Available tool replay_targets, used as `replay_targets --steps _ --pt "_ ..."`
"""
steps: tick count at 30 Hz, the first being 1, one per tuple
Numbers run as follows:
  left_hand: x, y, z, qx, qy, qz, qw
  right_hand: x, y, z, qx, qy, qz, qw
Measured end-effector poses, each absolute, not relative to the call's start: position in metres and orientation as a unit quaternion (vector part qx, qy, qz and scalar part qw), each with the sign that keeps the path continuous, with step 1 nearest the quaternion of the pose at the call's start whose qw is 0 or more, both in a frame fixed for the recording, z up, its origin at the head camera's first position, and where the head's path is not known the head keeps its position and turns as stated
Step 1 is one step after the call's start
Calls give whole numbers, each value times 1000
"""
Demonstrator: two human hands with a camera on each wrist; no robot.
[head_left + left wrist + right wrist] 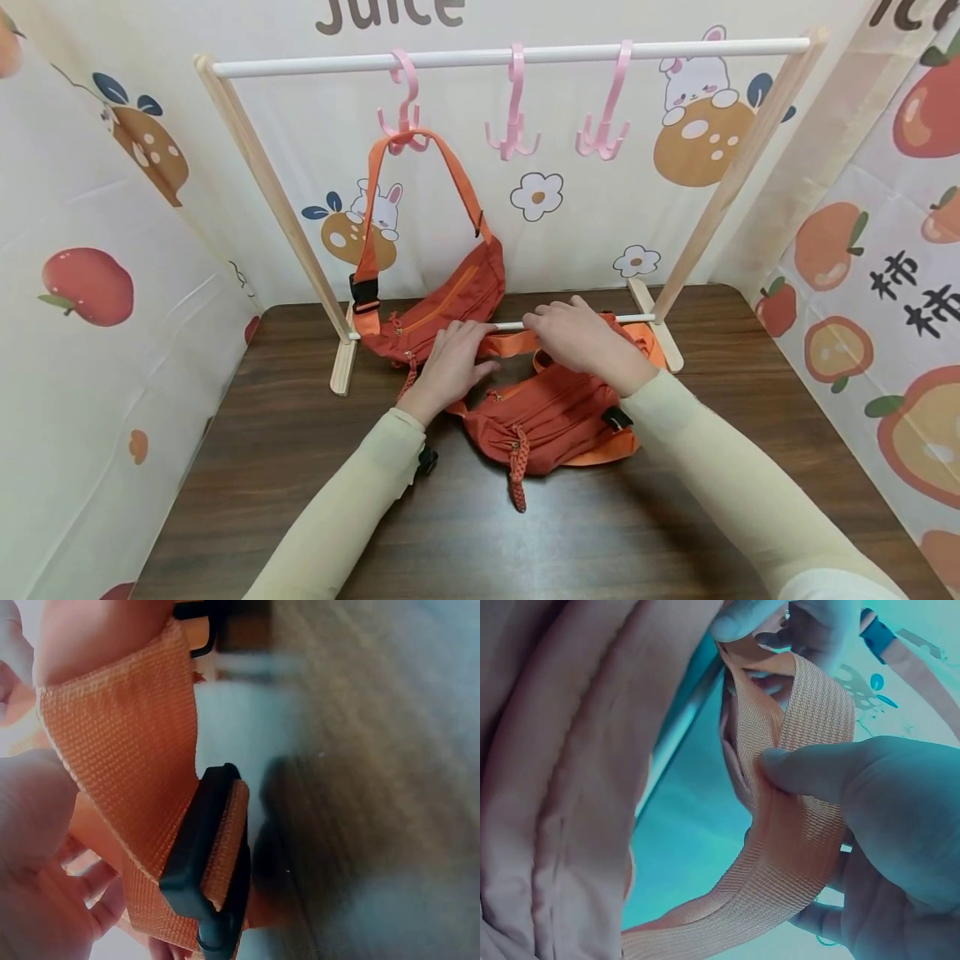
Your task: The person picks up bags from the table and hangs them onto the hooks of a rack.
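Head view: left hand (452, 362) and right hand (581, 335) beside a red bag (551, 412), toward the worktop's (300, 467) far edge.
Left wrist view: orange strap (124, 742) through a black buckle (196, 851); the left grip I cannot tell. Right wrist view: the right hand pinches orange webbing (784, 840).

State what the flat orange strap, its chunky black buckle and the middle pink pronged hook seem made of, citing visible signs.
Flat orange strap: matte woven webbing, probably synthetic; coarse weave shows.
Chunky black buckle: likely plastic; smooth, fairly dull, rounded edges.
Middle pink pronged hook: probably plastic; smooth, evenly coloured.
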State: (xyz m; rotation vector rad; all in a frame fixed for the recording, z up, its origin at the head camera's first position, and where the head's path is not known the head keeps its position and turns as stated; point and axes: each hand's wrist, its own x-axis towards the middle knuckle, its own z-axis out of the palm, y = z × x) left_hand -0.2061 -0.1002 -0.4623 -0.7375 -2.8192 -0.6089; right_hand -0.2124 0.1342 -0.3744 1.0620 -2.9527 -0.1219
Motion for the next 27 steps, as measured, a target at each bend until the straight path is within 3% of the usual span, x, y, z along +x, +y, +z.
replay_targets --steps 27 --pt "-221 -102 -455 -224 -935 -267 58 -205 162 -336 300 -950 8 90"
